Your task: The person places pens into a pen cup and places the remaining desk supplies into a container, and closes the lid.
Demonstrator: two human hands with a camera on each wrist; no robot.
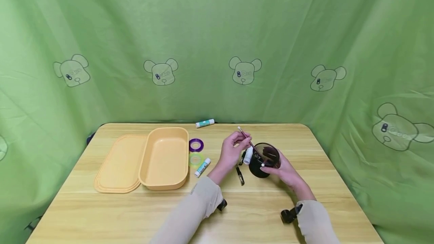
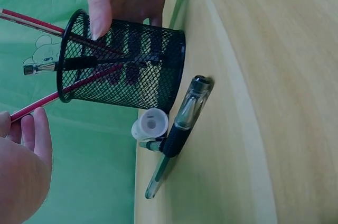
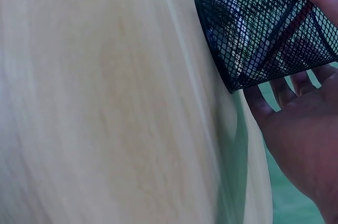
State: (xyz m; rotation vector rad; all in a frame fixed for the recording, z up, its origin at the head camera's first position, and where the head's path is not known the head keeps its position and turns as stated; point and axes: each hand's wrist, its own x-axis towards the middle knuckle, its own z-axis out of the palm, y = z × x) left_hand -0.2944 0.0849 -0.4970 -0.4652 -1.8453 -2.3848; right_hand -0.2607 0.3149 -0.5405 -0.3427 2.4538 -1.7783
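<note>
A black mesh pen cup [image 1: 259, 169] is at the right of the table, with my right hand [image 1: 286, 170] gripping its side, thumb near the rim. My left hand [image 1: 233, 150] pinches a red pencil [image 2: 50, 99] near its upper end, and the pencil's lower end is inside the cup. Another red pencil [image 2: 31, 21] and a gel pen [image 2: 79, 64] stand in the cup, seen in the left wrist view. Beside the cup's base lie a white glue stick [image 1: 248, 155], a black-gripped pen [image 1: 240, 176] and another dark pen [image 1: 242, 157], partly hidden.
Left of my hands stands a yellow-orange box [image 1: 164, 187], its lid [image 1: 116, 165] lying beside it. A purple tape roll [image 1: 191, 145], a yellow-green tape roll [image 1: 191, 161] and a glue stick [image 1: 202, 168] lie right of the box. Another glue stick [image 1: 205, 123] is at the back edge.
</note>
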